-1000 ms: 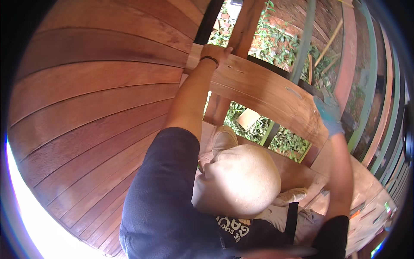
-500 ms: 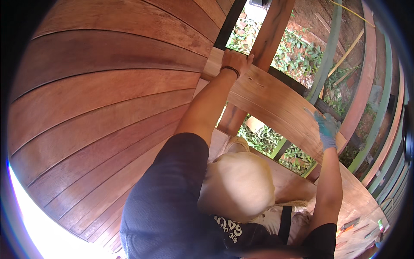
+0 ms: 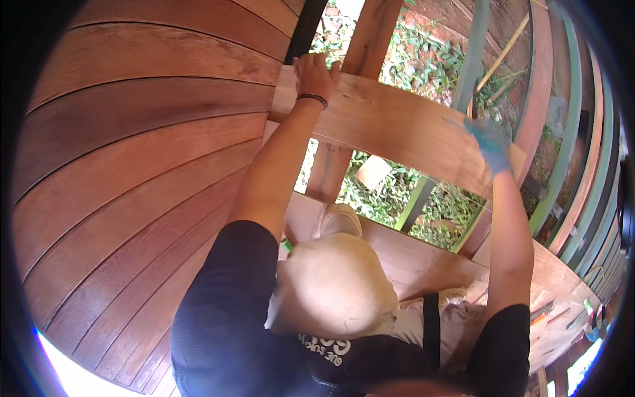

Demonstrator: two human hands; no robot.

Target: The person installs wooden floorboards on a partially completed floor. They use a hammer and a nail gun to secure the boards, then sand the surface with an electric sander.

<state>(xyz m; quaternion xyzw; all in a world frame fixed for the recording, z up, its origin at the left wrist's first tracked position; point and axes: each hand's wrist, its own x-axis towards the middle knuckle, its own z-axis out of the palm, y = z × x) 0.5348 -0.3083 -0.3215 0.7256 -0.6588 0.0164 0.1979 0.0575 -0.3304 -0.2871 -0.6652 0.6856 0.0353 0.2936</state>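
Observation:
A light brown wooden plank (image 3: 390, 122) lies flat across dark and green-painted joists, its left end close to the laid decking. My left hand (image 3: 317, 76), bare with a dark band at the wrist, grips that end, fingers over the far edge. Near the right end, my right hand (image 3: 488, 140) wears a teal-and-grey glove and holds the plank, its fingers toward the far edge. Between the plank and the nearer boards (image 3: 417, 255) is an open gap. A reddish-brown beam (image 3: 374, 40) passes beneath the plank.
Finished decking (image 3: 145, 119) fills the left. Leafy plants (image 3: 423, 59) show below between the joists, with an offcut (image 3: 374, 172) among them. More green and pinkish joists (image 3: 559, 152) run along the right. My shoe (image 3: 340, 221) stands by the gap; tools (image 3: 542, 312) lie at lower right.
The view has shifted and turned somewhat. The plank's right end, with my gloved hand on it, has swung away from me. My left hand keeps its hold at the left end.

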